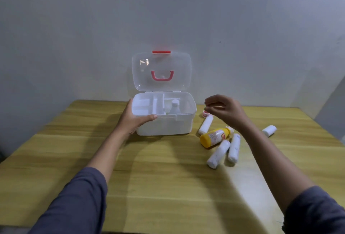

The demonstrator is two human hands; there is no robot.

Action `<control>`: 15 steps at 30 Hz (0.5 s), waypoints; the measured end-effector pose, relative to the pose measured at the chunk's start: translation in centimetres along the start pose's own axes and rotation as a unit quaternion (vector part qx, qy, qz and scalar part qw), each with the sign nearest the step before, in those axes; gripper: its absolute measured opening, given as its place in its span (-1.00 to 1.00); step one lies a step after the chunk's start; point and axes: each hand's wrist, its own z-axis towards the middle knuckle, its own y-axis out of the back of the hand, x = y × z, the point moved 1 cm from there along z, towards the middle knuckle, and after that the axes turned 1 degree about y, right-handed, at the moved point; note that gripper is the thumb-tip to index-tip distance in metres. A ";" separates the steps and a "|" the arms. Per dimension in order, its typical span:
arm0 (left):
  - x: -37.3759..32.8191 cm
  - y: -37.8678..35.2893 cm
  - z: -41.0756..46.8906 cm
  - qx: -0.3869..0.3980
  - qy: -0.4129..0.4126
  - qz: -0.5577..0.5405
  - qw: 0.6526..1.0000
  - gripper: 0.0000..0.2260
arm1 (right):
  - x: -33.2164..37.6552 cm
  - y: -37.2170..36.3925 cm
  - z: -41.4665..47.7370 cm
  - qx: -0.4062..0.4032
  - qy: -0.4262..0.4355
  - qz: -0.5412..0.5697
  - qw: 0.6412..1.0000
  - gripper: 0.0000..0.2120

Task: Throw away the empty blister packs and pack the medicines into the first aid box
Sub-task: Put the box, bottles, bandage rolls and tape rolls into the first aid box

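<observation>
A white first aid box (168, 125) stands open on the table, its clear lid (161, 71) with a red handle raised against the wall. A white bottle (175, 107) stands inside. My left hand (133, 118) grips the box's front left corner. My right hand (224, 110) hovers to the right of the box, fingers apart and holding nothing, above a small red-and-white jar (205, 114). Below it lie a yellow bottle (213, 137) and several white rolls (205, 125) (219, 153) (234, 147) (269, 130).
The wooden table (158, 177) runs to a grey wall behind the box. Its right edge falls away near the far roll. Dark sleeves cover both forearms at the bottom corners.
</observation>
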 end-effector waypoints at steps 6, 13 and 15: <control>0.0 0.0 0.0 0.004 0.000 -0.008 1.000 -0.13 | -4.6 2.0 -2.5 0.193 -0.101 -0.121 0.969 -0.68; -0.1 -0.1 -0.1 -0.001 0.003 -0.008 1.000 -0.12 | -5.7 1.3 -1.7 0.242 -0.154 -0.229 0.930 -0.54; 0.0 -0.2 -0.1 -0.001 0.002 -0.013 1.000 -0.12 | -5.8 1.0 -1.8 0.227 -0.153 -0.240 0.932 -0.54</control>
